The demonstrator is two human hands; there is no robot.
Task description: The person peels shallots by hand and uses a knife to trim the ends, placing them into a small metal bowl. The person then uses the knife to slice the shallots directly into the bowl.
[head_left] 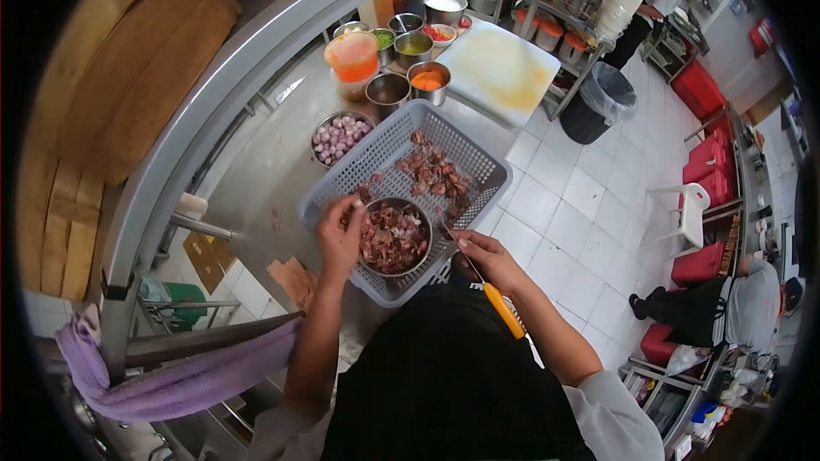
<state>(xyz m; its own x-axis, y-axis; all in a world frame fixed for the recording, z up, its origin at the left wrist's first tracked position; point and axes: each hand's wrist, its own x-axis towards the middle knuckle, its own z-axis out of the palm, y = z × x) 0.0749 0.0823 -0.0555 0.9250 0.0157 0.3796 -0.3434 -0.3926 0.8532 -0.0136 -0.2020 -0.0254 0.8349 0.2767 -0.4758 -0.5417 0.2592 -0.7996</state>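
A grey perforated plastic basket (pixel 401 139) sits in front of me. In its near part rests a round metal bowl (pixel 395 271) filled with small shallots and reddish skins (pixel 389 235). Loose shallot skins (pixel 431 172) lie in the far part of the basket. My left hand (pixel 340 237) is at the bowl's left rim with its fingers curled in a pinch; what they hold, if anything, is too small to tell. My right hand (pixel 491 258), right of the bowl, is closed around a knife whose yellow handle (pixel 505 311) points back toward me.
Beyond the basket's left corner stands a bowl of peeled shallots (pixel 340 137). Metal pots, an orange-filled tub (pixel 352 58) and a white cutting board (pixel 491 68) stand farther back. A brown crumpled paper (pixel 293 282) lies left. Two people (pixel 739 303) are at the right.
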